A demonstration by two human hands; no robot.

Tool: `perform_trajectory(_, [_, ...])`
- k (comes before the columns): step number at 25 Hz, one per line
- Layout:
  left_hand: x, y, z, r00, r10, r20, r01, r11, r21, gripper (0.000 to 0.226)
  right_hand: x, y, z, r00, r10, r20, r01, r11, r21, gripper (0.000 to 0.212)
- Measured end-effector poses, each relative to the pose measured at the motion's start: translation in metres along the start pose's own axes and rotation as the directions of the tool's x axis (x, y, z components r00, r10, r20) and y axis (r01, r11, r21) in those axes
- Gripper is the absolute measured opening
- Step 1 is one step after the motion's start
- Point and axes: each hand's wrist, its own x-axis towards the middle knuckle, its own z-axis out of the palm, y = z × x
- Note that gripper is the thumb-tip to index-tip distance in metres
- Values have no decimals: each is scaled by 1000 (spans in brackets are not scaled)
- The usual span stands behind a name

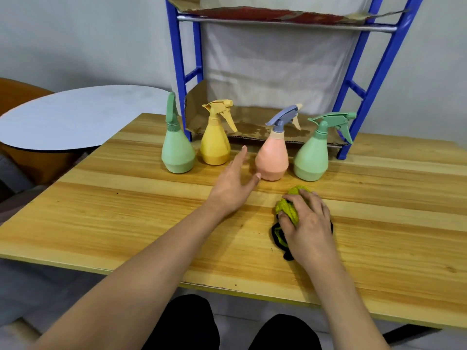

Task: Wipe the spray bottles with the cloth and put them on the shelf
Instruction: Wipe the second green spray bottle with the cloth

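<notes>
Several spray bottles stand in a row on the wooden table [101,210]: a green bottle [177,152] at the left, a yellow bottle [215,145], a pink bottle with a blue-grey trigger [272,157] and a second green bottle [312,157] at the right. My left hand [233,184] is stretched out with straight fingers just left of the pink bottle, thumb close to its base. My right hand [309,223] grips a green and black cloth [286,210] on the table in front of the bottles.
A blue-framed shelf [364,94] stands behind the bottles, with cardboard lining its lower level [249,122] and upper level [265,13]. A round white table [75,117] and an orange seat [17,92] are at the left. A wall is behind.
</notes>
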Motion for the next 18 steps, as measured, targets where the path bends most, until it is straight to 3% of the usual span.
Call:
perform_trajectory(4, [-27, -33, -45, 982, 24, -186, -11, 998, 69, 45, 1, -8, 10, 998, -4, -57, 2, 999, -45, 38])
perform_trajectory(7, [-31, -52, -72, 918, -60, -392, 81, 996, 38, 29, 6, -25, 21, 1000, -19, -22, 17, 997, -71, 39])
perform_trajectory(12, [-12, -52, -102, 813, -164, -559, 205, 979, 11, 53, 5, -47, 37, 998, -49, 36, 51, 997, -50, 49])
perform_trajectory(15, [11, -41, -112, 815, -170, -554, 211, 978, 10, 64, 3, -48, 38, 998, -49, 24, 50, 998, -43, 53])
perform_trajectory(18, [27, -41, -116, 832, -183, -524, 237, 971, 37, 60, 3, -47, 38, 998, -55, 13, 55, 998, -42, 50])
